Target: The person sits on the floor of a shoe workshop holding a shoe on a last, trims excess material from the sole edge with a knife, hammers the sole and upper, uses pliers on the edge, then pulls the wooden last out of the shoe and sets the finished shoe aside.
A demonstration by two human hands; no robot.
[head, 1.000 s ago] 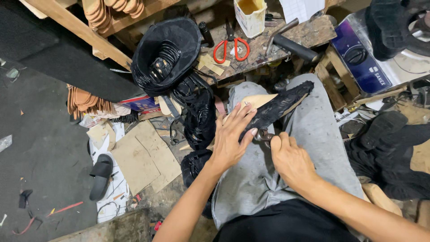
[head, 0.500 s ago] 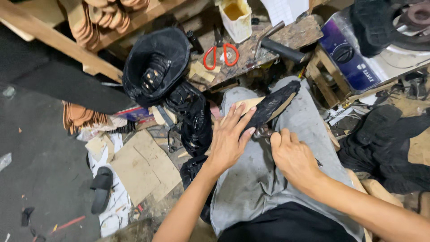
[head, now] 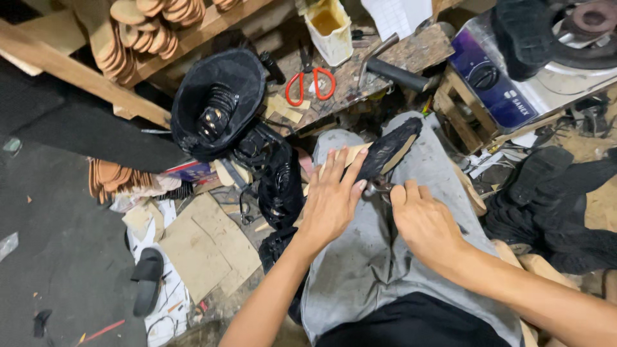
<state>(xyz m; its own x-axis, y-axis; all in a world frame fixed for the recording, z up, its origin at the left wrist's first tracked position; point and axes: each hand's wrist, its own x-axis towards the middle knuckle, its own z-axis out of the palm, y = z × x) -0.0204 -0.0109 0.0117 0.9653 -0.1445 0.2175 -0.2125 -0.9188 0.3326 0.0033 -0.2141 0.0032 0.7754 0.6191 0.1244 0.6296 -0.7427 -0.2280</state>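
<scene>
— On the lap: black sole (head: 387, 146) on a board, left hand (head: 331, 199) spread flat, pinning it. Right hand (head: 424, 222)?
— Curled round a small metal tool (head: 376, 187). Slip risk: tool near left fingertips.

Blue control panel (head: 491, 80) with a round black dial and small white label, on a silver machine, up and right of the right hand (head: 427, 222). White paper sheet (head: 398, 14) at top edge, far above both hands. Yellowish-white open plastic container (head: 329, 29) above the left hand (head: 331, 199). Flat red-and-blue printed package (head: 189, 170) left of the left hand, partly buried. No screens.
</scene>
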